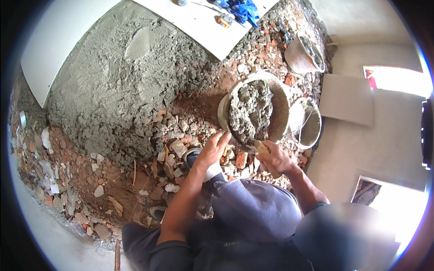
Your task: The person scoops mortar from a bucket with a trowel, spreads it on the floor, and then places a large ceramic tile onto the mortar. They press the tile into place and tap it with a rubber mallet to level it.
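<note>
A round bucket (282, 97) holds a heap of wet grey mortar (250, 108). My left hand (214, 148) grips the bucket's near left rim with its fingertips. At the near right side of the same bucket, my right hand (275, 159) is closed around the pale wooden handle of a trowel (261, 146). The trowel's blade is hidden at the mortar and the bucket's rim.
Broken brick and stone rubble (178, 147) covers the floor around my feet. Spread wet mortar (108, 81) lies to the left. A white bucket (310, 128) and another bucket (299, 56) stand at right. A white board (212, 38) carries a tape measure (224, 21) and blue plastic (244, 10).
</note>
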`<action>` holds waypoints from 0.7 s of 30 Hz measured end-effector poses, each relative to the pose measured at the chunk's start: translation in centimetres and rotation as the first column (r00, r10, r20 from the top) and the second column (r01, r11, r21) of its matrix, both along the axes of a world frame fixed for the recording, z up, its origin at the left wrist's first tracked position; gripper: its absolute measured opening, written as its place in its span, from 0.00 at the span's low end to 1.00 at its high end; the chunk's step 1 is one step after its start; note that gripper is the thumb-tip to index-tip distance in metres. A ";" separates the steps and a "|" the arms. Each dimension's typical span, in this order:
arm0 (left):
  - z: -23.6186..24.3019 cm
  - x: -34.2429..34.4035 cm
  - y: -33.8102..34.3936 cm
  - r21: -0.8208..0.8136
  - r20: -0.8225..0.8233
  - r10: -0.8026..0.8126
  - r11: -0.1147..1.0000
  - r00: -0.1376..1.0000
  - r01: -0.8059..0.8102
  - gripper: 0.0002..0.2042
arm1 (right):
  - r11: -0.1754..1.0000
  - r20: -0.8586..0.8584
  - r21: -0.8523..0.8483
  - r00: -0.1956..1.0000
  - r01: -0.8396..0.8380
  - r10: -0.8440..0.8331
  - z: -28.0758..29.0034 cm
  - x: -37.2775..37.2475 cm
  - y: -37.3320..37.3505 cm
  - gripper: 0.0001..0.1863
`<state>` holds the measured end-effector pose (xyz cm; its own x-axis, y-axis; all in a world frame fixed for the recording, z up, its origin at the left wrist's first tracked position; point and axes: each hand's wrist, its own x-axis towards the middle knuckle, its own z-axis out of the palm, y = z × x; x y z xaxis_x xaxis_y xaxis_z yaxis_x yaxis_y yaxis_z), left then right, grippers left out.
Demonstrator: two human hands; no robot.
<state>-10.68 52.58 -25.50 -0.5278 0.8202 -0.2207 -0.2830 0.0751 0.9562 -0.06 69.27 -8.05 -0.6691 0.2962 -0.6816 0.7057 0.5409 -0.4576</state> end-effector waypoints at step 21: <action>-8.2 5.6 -2.4 -0.414 -0.514 -0.119 0.902 0.849 -0.124 0.19 | 0.958 -0.392 -0.285 0.910 0.020 -0.136 3.5 -0.3 -6.1 0.27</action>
<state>-5.08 50.21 -33.74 -0.6629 0.7113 -0.2339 0.2409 0.4984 0.8328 -0.39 63.18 -4.57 -0.8853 0.2036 -0.4181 0.4633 0.3073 -0.8312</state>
